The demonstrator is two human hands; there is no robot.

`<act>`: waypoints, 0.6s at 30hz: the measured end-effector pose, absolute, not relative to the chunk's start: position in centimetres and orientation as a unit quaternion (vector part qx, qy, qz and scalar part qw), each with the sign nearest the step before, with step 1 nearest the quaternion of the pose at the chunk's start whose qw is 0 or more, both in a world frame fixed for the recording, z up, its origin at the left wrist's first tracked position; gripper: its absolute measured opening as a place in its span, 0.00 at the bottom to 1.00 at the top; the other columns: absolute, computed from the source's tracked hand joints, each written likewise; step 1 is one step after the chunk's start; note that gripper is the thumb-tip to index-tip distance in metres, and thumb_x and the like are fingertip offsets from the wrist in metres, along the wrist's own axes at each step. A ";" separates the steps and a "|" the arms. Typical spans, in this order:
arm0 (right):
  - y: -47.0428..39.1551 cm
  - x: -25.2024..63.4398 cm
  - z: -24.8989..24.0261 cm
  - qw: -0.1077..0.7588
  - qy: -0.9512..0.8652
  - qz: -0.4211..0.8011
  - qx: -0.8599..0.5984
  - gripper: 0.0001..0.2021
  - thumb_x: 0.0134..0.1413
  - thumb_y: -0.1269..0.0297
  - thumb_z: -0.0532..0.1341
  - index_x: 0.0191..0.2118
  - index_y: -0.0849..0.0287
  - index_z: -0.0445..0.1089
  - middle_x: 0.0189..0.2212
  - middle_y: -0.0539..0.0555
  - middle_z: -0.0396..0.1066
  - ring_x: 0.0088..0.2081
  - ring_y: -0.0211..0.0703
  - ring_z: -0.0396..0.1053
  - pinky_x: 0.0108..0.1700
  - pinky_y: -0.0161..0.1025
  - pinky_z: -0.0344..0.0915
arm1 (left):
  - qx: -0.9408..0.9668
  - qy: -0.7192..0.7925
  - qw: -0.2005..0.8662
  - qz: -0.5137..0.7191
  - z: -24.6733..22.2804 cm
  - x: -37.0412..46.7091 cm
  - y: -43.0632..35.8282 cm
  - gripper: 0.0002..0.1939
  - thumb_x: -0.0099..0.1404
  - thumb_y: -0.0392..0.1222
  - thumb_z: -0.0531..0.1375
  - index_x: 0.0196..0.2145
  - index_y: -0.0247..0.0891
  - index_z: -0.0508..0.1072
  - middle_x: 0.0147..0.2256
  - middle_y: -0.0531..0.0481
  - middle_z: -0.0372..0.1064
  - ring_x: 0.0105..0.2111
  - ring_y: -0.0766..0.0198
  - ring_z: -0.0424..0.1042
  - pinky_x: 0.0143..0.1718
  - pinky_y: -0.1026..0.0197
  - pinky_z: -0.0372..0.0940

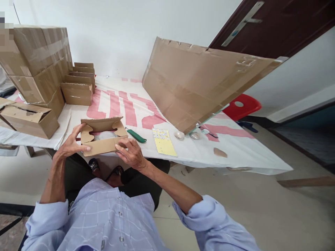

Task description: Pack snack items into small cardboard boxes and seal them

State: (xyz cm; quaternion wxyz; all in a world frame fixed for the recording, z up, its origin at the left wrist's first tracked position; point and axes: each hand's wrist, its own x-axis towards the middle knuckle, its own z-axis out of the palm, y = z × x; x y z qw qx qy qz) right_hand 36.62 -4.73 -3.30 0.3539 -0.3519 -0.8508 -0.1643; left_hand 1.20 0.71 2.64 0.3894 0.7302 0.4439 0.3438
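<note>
Left hand (68,145) and right hand (132,154) hold open box (101,148) at near edge of table (195,151). Green tool (137,136), yellow sheet (166,147), big cardboard (188,87) right; stacked boxes (39,52) left. White wall (112,35), dark door (288,26).

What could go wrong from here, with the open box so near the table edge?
The open box is at the near edge of the table; if the left hand or right hand slips, it might drop.
The green-handled tool lies close beside the right hand, which could knock it.
The yellow sheet also lies near that edge, so a passing arm might brush it off.
</note>
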 end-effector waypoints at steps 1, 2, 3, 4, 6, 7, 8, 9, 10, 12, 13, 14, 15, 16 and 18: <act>-4.8 36.6 -3.5 0.352 -0.850 -0.167 -0.354 0.11 0.73 0.67 0.64 0.54 0.52 0.82 0.52 0.62 0.79 0.52 0.55 0.74 0.56 0.54 0.72 | 0.735 0.452 0.373 0.342 2.8 1.5 0.6 0.67 0.50 0.68 0.80 0.80 0.49 0.60 0.81 0.37 0.49 0.78 0.29 0.57 0.70 0.36 0.70; -4.8 36.6 -3.6 0.349 -0.851 -0.164 -0.357 0.11 0.73 0.67 0.64 0.55 0.52 0.82 0.53 0.62 0.79 0.53 0.55 0.74 0.56 0.54 0.71 | 0.738 0.457 0.360 0.342 2.9 1.7 0.5 0.67 0.50 0.68 0.80 0.80 0.50 0.60 0.80 0.38 0.50 0.77 0.29 0.57 0.70 0.35 0.70; -4.8 36.5 -3.6 0.348 -0.851 -0.158 -0.359 0.11 0.73 0.67 0.64 0.55 0.52 0.82 0.53 0.62 0.79 0.53 0.55 0.74 0.56 0.54 0.71 | 0.740 0.459 0.353 0.342 3.0 1.8 0.4 0.66 0.51 0.68 0.80 0.80 0.50 0.60 0.80 0.38 0.51 0.77 0.29 0.58 0.69 0.35 0.71; -4.8 36.5 -3.5 0.348 -0.852 -0.149 -0.361 0.11 0.73 0.67 0.64 0.55 0.52 0.82 0.53 0.62 0.79 0.54 0.56 0.74 0.56 0.54 0.71 | 0.742 0.459 0.349 0.342 3.1 1.8 0.4 0.65 0.51 0.68 0.79 0.79 0.50 0.60 0.79 0.38 0.52 0.76 0.30 0.59 0.69 0.35 0.71; -4.7 36.6 -2.8 0.349 -0.857 -0.125 -0.358 0.11 0.74 0.66 0.64 0.54 0.53 0.82 0.52 0.62 0.79 0.53 0.56 0.74 0.56 0.54 0.71 | 0.748 0.457 0.343 0.336 3.4 1.8 0.4 0.64 0.52 0.67 0.79 0.79 0.51 0.60 0.79 0.38 0.53 0.76 0.30 0.60 0.68 0.35 0.72; -4.5 36.6 -2.2 0.349 -0.860 -0.113 -0.354 0.10 0.74 0.66 0.63 0.52 0.53 0.82 0.50 0.62 0.79 0.52 0.55 0.74 0.55 0.54 0.71 | 0.752 0.457 0.340 0.331 3.5 1.7 0.4 0.63 0.52 0.67 0.79 0.79 0.51 0.61 0.78 0.38 0.53 0.75 0.30 0.60 0.68 0.35 0.72; -4.2 36.6 -1.6 0.349 -0.864 -0.100 -0.348 0.09 0.75 0.66 0.63 0.49 0.54 0.82 0.48 0.61 0.79 0.50 0.54 0.74 0.54 0.53 0.71 | 0.757 0.456 0.336 0.325 3.7 1.7 0.4 0.63 0.52 0.67 0.79 0.79 0.51 0.61 0.78 0.38 0.54 0.75 0.30 0.61 0.67 0.36 0.73; -3.9 36.6 -0.9 0.350 -0.868 -0.089 -0.340 0.09 0.75 0.66 0.62 0.47 0.54 0.82 0.47 0.60 0.79 0.49 0.53 0.74 0.53 0.52 0.72 | 0.763 0.456 0.331 0.319 4.0 1.6 0.4 0.63 0.52 0.67 0.79 0.79 0.52 0.61 0.78 0.39 0.54 0.75 0.30 0.61 0.67 0.36 0.73; -3.4 36.5 -0.2 0.352 -0.872 -0.080 -0.332 0.10 0.76 0.67 0.61 0.45 0.54 0.82 0.46 0.60 0.79 0.48 0.52 0.74 0.53 0.51 0.72 | 0.768 0.456 0.324 0.312 4.2 1.6 0.4 0.62 0.53 0.68 0.78 0.79 0.52 0.61 0.77 0.39 0.54 0.76 0.31 0.60 0.68 0.36 0.72; -2.4 36.3 1.2 0.355 -0.877 -0.064 -0.318 0.11 0.77 0.66 0.60 0.44 0.55 0.81 0.46 0.60 0.79 0.49 0.52 0.75 0.53 0.51 0.73 | 0.778 0.456 0.309 0.300 4.6 1.5 0.4 0.63 0.53 0.69 0.78 0.79 0.52 0.60 0.78 0.39 0.53 0.77 0.31 0.58 0.70 0.35 0.70; -1.8 36.2 1.7 0.354 -0.879 -0.057 -0.315 0.11 0.77 0.66 0.59 0.45 0.55 0.81 0.47 0.61 0.79 0.50 0.52 0.75 0.54 0.51 0.73 | 0.782 0.457 0.303 0.296 4.8 1.5 0.4 0.63 0.53 0.69 0.78 0.79 0.51 0.60 0.78 0.39 0.52 0.78 0.31 0.57 0.71 0.35 0.69; -1.3 36.0 2.2 0.350 -0.881 -0.050 -0.314 0.12 0.77 0.67 0.59 0.46 0.55 0.81 0.49 0.61 0.79 0.52 0.53 0.75 0.55 0.51 0.74 | 0.785 0.459 0.298 0.291 4.9 1.5 0.4 0.64 0.53 0.70 0.78 0.79 0.51 0.60 0.79 0.38 0.50 0.78 0.30 0.55 0.73 0.35 0.67; -0.7 35.8 2.6 0.344 -0.884 -0.043 -0.315 0.12 0.77 0.67 0.59 0.47 0.55 0.82 0.50 0.61 0.79 0.53 0.53 0.75 0.56 0.52 0.74 | 0.787 0.460 0.294 0.287 5.0 1.5 0.4 0.65 0.52 0.71 0.78 0.80 0.51 0.59 0.80 0.38 0.48 0.79 0.30 0.54 0.74 0.35 0.65; -0.2 35.6 2.9 0.338 -0.886 -0.037 -0.316 0.12 0.77 0.67 0.59 0.48 0.55 0.82 0.50 0.61 0.79 0.53 0.53 0.75 0.57 0.52 0.74 | 0.788 0.462 0.292 0.283 5.1 1.5 0.4 0.65 0.52 0.72 0.77 0.80 0.50 0.59 0.80 0.38 0.47 0.80 0.30 0.52 0.75 0.35 0.64; 0.7 35.1 3.5 0.333 -0.884 -0.031 -0.328 0.12 0.76 0.68 0.59 0.50 0.55 0.82 0.51 0.61 0.79 0.54 0.54 0.75 0.59 0.54 0.74 | 0.790 0.463 0.293 0.277 5.1 1.5 0.3 0.66 0.52 0.73 0.77 0.80 0.51 0.59 0.81 0.39 0.45 0.81 0.29 0.50 0.76 0.35 0.62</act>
